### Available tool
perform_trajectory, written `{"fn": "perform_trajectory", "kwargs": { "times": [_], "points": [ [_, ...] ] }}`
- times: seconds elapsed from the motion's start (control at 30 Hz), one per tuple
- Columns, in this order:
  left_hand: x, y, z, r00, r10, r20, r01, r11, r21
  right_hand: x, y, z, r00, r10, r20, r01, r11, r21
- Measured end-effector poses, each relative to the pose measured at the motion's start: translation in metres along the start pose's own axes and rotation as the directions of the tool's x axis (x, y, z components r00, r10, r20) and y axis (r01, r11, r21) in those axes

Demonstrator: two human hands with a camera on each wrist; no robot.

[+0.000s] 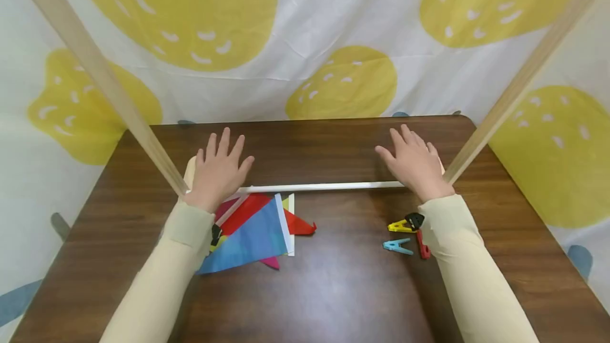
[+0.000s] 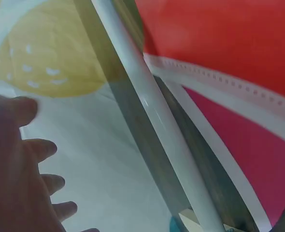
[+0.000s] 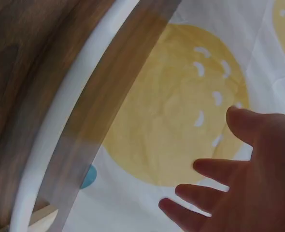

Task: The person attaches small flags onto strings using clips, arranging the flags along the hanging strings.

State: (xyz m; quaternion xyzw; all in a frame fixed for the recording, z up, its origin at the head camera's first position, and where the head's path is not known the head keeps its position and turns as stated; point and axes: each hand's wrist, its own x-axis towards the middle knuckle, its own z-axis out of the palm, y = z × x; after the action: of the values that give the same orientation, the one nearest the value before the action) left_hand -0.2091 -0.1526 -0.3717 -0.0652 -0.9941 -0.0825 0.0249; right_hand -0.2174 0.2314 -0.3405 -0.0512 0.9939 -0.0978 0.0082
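Note:
Both hands reach forward over the table with fingers spread and nothing in them. The left hand is above the left end of a white rod, beside the left wooden post. Over the rod's right end, by the right post, is the right hand. Just below the left hand lies a stack of fabric pennants in blue, red and magenta, partly covered by the left sleeve. Near the right wrist lie a yellow clip, a light blue clip and a red clip.
Upright wooden posts stand at left and right, with the white rod running between them near their feet. The brown table ends at the back against a white curtain printed with yellow shapes.

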Motion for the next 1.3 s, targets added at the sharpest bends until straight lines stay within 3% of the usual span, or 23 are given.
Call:
{"fn": "perform_trajectory", "kwargs": {
  "times": [0.17, 0.33, 0.47, 0.6, 0.77, 0.9, 1.03, 1.2, 1.3],
  "points": [
    [-0.019, 0.008, -0.002, 0.988, 0.131, -0.084, -0.129, 0.991, 0.029, -0.021, 0.003, 0.005, 0.99, 0.032, -0.141, -0.016, 0.993, 0.114],
    [-0.041, 0.014, -0.002, 0.978, 0.182, -0.1, -0.194, 0.974, -0.114, -0.041, 0.003, 0.006, 0.99, 0.055, -0.129, -0.026, 0.975, 0.222],
    [-0.057, 0.013, 0.002, 0.988, 0.148, -0.051, -0.157, 0.948, -0.276, -0.053, 0.002, 0.007, 0.993, 0.039, -0.108, -0.008, 0.961, 0.276],
    [-0.068, 0.013, 0.011, 0.99, 0.14, -0.024, -0.139, 0.922, -0.361, -0.065, 0.008, 0.007, 0.998, -0.006, -0.062, 0.026, 0.942, 0.334],
    [-0.079, 0.014, 0.022, 0.997, 0.073, -0.001, -0.066, 0.888, -0.456, -0.075, 0.02, 0.005, 0.999, -0.028, 0.037, 0.007, 0.886, 0.464],
    [-0.084, 0.011, 0.028, 0.999, 0.031, 0.015, -0.02, 0.866, -0.5, -0.076, 0.031, 0.007, 0.993, -0.026, 0.117, -0.042, 0.838, 0.544],
    [-0.085, 0.003, 0.031, 0.997, 0.013, 0.071, 0.026, 0.847, -0.532, -0.074, 0.04, 0.011, 0.987, -0.016, 0.158, -0.079, 0.814, 0.575],
    [-0.087, -0.012, 0.032, 0.98, -0.003, 0.2, 0.114, 0.829, -0.548, -0.07, 0.042, 0.017, 0.979, -0.045, 0.199, -0.083, 0.803, 0.59],
    [-0.087, -0.016, 0.032, 0.97, 0.001, 0.243, 0.138, 0.821, -0.554, -0.07, 0.045, 0.017, 0.974, -0.052, 0.222, -0.087, 0.817, 0.569]
  ]
}}
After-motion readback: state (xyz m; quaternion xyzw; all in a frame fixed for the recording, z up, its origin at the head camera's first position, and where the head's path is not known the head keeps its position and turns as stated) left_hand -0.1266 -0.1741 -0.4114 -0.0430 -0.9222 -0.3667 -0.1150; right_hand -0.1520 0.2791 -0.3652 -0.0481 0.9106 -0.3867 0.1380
